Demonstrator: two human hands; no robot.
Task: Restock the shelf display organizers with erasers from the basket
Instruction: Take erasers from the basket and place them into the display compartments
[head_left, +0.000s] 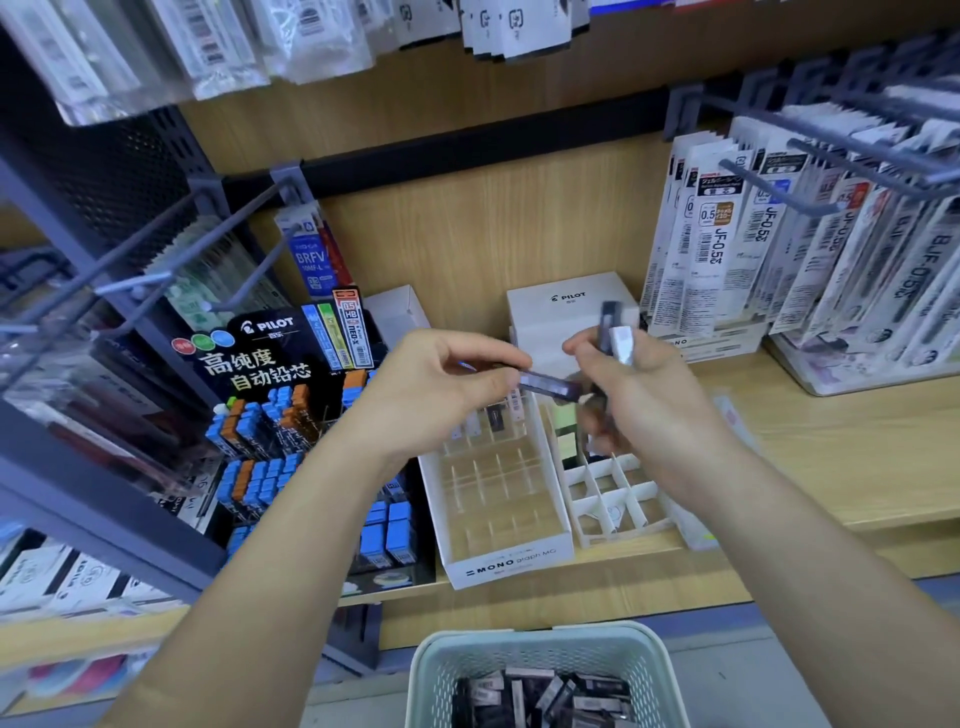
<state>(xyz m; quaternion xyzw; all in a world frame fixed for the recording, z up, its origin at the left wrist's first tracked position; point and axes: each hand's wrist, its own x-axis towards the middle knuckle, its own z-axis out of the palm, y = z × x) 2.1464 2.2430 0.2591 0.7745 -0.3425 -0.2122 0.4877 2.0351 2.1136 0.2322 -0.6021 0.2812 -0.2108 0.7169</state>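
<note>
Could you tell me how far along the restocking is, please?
Done: a few erasers stand at the back of the MONO organizer. In hand: the left hand pinches one eraser, the right hand grips several. Left: most of its cells and the front cells of the white divided box are empty, and the basket holds plenty.

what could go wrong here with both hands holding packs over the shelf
1. The right hand grips several eraser packs at once, fanned out; one might slip and drop past the basket.
2. The left hand pinches a dark pack by its end over the MONO organizer; it could land tilted or in the white grid tray beside it.
</note>
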